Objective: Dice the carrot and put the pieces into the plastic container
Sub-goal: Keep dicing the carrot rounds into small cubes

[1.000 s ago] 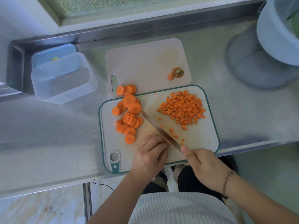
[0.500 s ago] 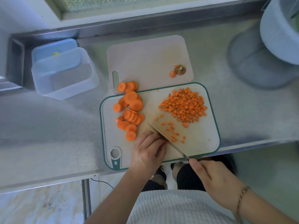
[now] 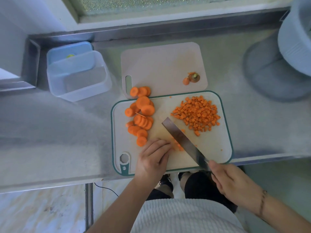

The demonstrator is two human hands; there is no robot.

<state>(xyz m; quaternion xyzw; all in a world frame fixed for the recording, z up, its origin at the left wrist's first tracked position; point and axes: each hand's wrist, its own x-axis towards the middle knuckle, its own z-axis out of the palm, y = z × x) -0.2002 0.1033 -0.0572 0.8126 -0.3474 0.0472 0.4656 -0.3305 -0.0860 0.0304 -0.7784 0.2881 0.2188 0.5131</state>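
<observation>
A pile of diced carrot (image 3: 197, 113) lies at the back right of the teal-rimmed cutting board (image 3: 217, 145). Round carrot slices (image 3: 140, 118) are heaped along the board's left side. My left hand (image 3: 153, 157) is curled at the board's front, its fingertips holding a small bunch of cut carrot (image 3: 176, 145). My right hand (image 3: 232, 182) grips the handle of a knife (image 3: 181, 138) beyond the counter edge. The blade lies slantwise just right of my left fingers, its broad face showing. The clear plastic container (image 3: 79, 81) stands at the back left with nothing in it.
A second pale cutting board (image 3: 161, 68) lies behind the first, with the carrot top and a scrap (image 3: 191, 78) on it. A blue lid (image 3: 69, 54) sits behind the container. A pale ribbed basin (image 3: 294, 41) stands at the far right on the steel counter (image 3: 50, 132).
The knife has tilted so its broad face shows, and its tip has swung forward toward the diced pile. My left hand stays curled at the board's front.
</observation>
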